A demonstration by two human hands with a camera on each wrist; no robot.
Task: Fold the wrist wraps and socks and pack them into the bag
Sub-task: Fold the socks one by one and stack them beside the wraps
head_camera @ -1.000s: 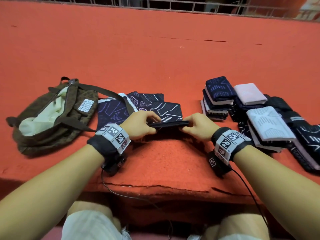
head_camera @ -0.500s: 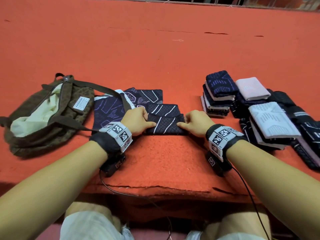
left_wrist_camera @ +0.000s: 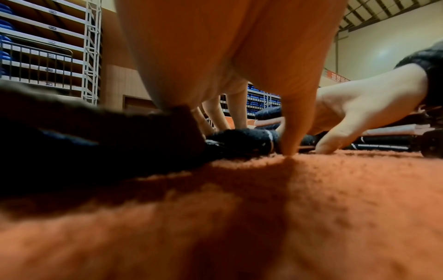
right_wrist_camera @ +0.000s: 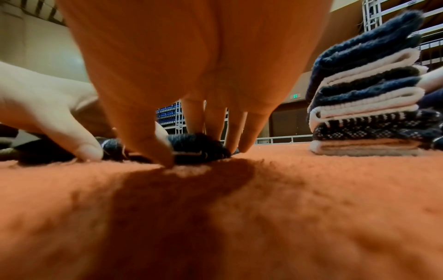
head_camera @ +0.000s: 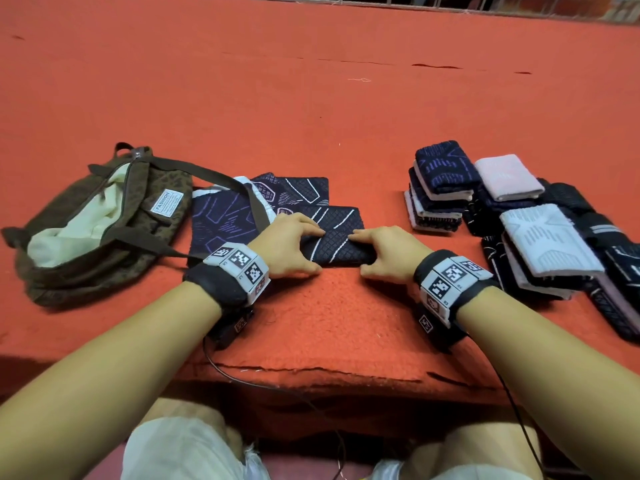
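Observation:
A folded dark sock with white lines [head_camera: 337,244] lies on the orange carpet, overlapping other folded dark socks [head_camera: 225,220] beside the bag. My left hand [head_camera: 304,251] presses its left end and my right hand [head_camera: 367,252] its right end, fingers on top and thumbs on the carpet at its near edge. The wrist views show the same: the left hand's fingers [left_wrist_camera: 236,111] stand on the sock [left_wrist_camera: 239,140], and the right hand's fingers [right_wrist_camera: 215,121] on the sock [right_wrist_camera: 196,144]. The olive bag [head_camera: 104,220] lies open at the left, showing its cream lining.
A neat stack of folded wraps and socks [head_camera: 440,188] [right_wrist_camera: 366,106] stands to the right of my hands. Further right lies a looser pile of dark, white and pink pieces [head_camera: 554,244]. The carpet's torn front edge [head_camera: 311,370] runs just below my wrists.
A second ago both hands held the sock pinched and raised edge-on. They folded it over, laid it down, and now press it flat on the carpet.

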